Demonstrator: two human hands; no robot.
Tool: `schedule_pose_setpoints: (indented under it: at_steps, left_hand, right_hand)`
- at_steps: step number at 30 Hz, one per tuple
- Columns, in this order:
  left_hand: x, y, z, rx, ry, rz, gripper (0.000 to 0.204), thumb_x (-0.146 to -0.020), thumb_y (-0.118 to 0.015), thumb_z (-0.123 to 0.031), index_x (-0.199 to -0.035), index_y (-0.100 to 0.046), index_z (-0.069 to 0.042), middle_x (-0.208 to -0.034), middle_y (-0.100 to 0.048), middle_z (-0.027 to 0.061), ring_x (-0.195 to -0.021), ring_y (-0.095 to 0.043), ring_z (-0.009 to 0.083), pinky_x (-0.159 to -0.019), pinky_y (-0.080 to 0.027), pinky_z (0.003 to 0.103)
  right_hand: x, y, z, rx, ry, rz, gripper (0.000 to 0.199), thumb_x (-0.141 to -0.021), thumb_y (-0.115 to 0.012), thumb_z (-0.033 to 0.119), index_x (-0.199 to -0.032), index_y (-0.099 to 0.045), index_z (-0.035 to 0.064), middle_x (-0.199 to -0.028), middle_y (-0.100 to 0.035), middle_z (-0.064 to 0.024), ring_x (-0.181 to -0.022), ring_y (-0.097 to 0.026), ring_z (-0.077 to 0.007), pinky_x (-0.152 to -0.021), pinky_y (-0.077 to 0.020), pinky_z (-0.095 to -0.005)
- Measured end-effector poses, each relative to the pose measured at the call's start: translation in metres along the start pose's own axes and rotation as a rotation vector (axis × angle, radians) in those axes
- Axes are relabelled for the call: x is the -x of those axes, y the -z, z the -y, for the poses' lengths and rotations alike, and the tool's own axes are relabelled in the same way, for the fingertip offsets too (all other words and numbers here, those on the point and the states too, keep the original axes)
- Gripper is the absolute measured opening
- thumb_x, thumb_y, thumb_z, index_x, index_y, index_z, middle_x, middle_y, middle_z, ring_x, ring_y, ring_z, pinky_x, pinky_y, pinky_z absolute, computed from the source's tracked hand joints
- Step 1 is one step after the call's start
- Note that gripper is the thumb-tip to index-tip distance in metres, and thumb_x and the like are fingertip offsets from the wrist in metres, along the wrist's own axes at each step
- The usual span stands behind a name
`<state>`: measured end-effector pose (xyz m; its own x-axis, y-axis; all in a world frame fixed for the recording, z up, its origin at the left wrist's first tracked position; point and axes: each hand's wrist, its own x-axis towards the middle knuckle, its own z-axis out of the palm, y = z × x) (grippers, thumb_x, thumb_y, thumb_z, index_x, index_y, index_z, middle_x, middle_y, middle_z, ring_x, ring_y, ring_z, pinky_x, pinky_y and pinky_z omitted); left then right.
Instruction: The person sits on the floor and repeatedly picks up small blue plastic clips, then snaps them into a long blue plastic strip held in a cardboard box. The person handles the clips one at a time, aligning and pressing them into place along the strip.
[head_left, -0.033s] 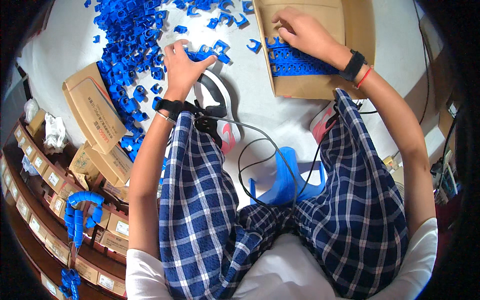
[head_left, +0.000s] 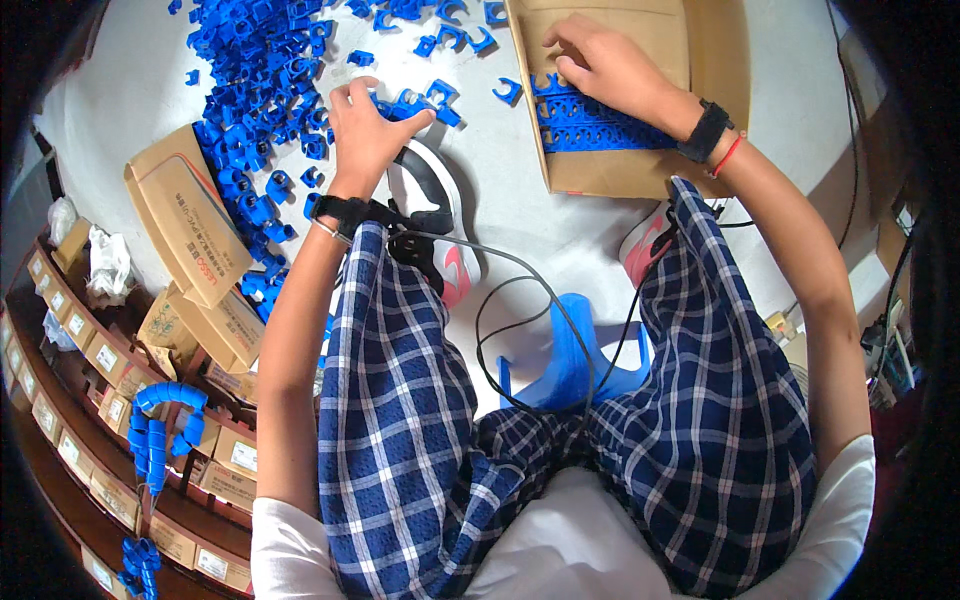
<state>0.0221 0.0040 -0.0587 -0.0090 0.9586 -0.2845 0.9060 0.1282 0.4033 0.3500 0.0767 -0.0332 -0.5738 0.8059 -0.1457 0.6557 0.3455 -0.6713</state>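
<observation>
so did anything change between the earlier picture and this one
Nothing visibly changed. The left hand is in the same place, gripping a few blue plastic clips beside the loose pile on the floor. The right hand rests on the rows of clips laid in the open cardboard box, as before.

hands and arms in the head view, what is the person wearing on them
Both forearms are bare, with short white sleeves near the shoulders. The left hand has a black band at its wrist, with a dark cable running from beside it down over the checked blue trousers. The right hand has a wider black wristband and a thin red string bracelet behind it.
</observation>
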Motion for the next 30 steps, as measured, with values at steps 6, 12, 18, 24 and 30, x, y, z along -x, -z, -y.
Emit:
schedule_pose_setpoints:
  at_steps: [6,12,18,24,30]
  left_hand:
    - [-0.009,0.000,-0.009,0.136,-0.038,0.085,0.065,-0.067,-0.087,-0.035,-0.120,-0.058,-0.012,-0.122,-0.049,0.0217,-0.109,-0.055,0.0403,-0.096,-0.048,0.046]
    - [-0.013,-0.002,-0.010,0.112,-0.102,0.080,0.054,-0.067,-0.084,-0.027,-0.115,-0.063,-0.015,-0.123,-0.051,0.0213,-0.105,-0.059,0.0411,-0.093,-0.051,0.046]
    - [-0.016,-0.005,-0.005,0.085,-0.164,0.072,0.050,-0.066,-0.084,-0.023,-0.112,-0.064,-0.017,-0.124,-0.052,0.0191,-0.106,-0.059,0.0412,-0.093,-0.050,0.047]
    - [-0.019,-0.004,0.006,0.241,-0.237,0.086,0.045,-0.066,-0.083,-0.020,-0.106,-0.064,-0.015,-0.119,-0.056,0.0150,-0.105,-0.059,0.0378,-0.091,-0.051,0.045]
    - [-0.022,0.017,0.013,0.948,0.214,0.356,0.038,-0.077,-0.078,-0.013,-0.111,-0.060,-0.014,-0.113,-0.054,0.0042,-0.103,-0.059,0.0198,-0.081,-0.050,0.034]
  right_hand:
    - [0.000,-0.001,0.003,0.027,0.030,-0.002,0.025,-0.090,-0.058,0.012,-0.113,-0.060,0.0027,-0.098,-0.061,-0.0163,-0.087,-0.063,-0.0319,-0.080,-0.0523,-0.0414]
    - [0.000,0.001,0.007,0.058,-0.007,0.044,0.024,-0.090,-0.054,0.016,-0.111,-0.060,0.0055,-0.106,-0.063,-0.0167,-0.099,-0.063,-0.0364,-0.087,-0.0530,-0.0456]
    - [0.000,0.001,0.009,0.060,0.005,0.023,0.023,-0.090,-0.055,0.016,-0.110,-0.060,0.0056,-0.104,-0.064,-0.0163,-0.096,-0.064,-0.0362,-0.085,-0.0535,-0.0454]
    - [-0.001,0.001,0.005,0.040,0.025,-0.021,0.024,-0.090,-0.055,0.016,-0.110,-0.061,0.0053,-0.100,-0.065,-0.0169,-0.092,-0.065,-0.0370,-0.082,-0.0544,-0.0454]
    - [-0.005,0.000,0.007,0.059,0.096,-0.151,0.024,-0.090,-0.055,0.015,-0.111,-0.062,0.0060,-0.103,-0.066,-0.0171,-0.092,-0.066,-0.0372,-0.082,-0.0541,-0.0459]
